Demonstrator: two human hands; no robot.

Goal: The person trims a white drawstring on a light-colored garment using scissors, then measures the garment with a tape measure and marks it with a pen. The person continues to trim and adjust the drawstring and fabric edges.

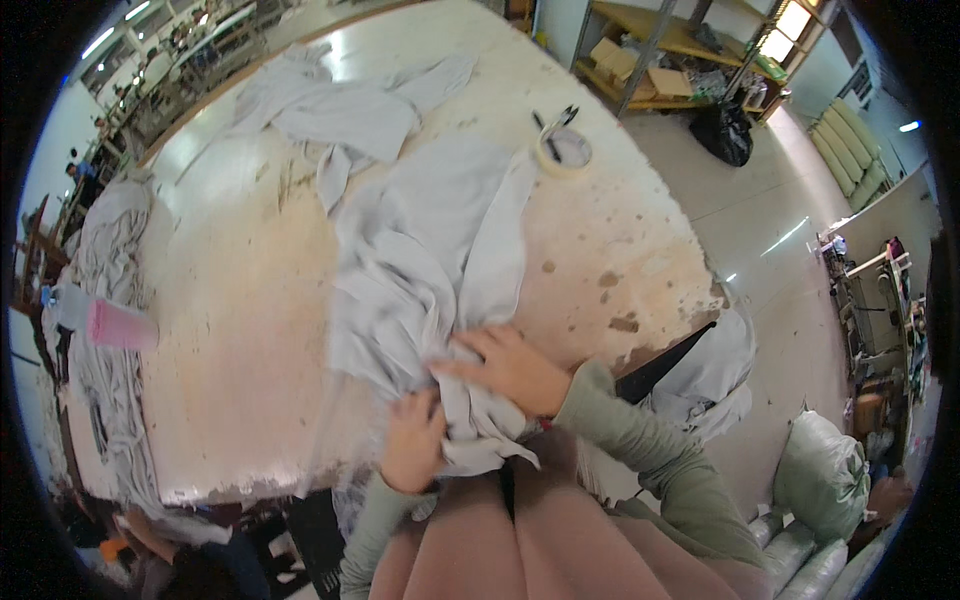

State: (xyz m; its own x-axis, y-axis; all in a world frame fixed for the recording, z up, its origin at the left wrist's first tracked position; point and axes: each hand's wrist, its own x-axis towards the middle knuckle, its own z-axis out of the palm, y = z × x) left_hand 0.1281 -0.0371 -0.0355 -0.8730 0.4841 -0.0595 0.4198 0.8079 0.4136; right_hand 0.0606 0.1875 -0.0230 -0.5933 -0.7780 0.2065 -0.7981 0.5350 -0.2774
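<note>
A light grey cloth piece (415,215), creased and bunched toward me, lies along the middle of the worktable (230,400). Its near end hangs over the front edge by my lap. My right hand (515,372) rests on the bunched part with fingers stretched out and spread. Close to the table's front edge, my left hand (412,442) has its fingers bent onto the cloth's left side, gripping the fabric. Slight blur softens the fingertips. Farther back, a second grey cloth piece (345,110) lies loosely spread.
A tape roll (565,150) with a dark pen-like tool stands at the back right. A pink container (120,324) sits on heaped grey cloth (112,235) at the left. More cloth (710,370) hangs off the right edge. A stuffed sack (825,470) stands on the floor; a shelf (665,50) is behind.
</note>
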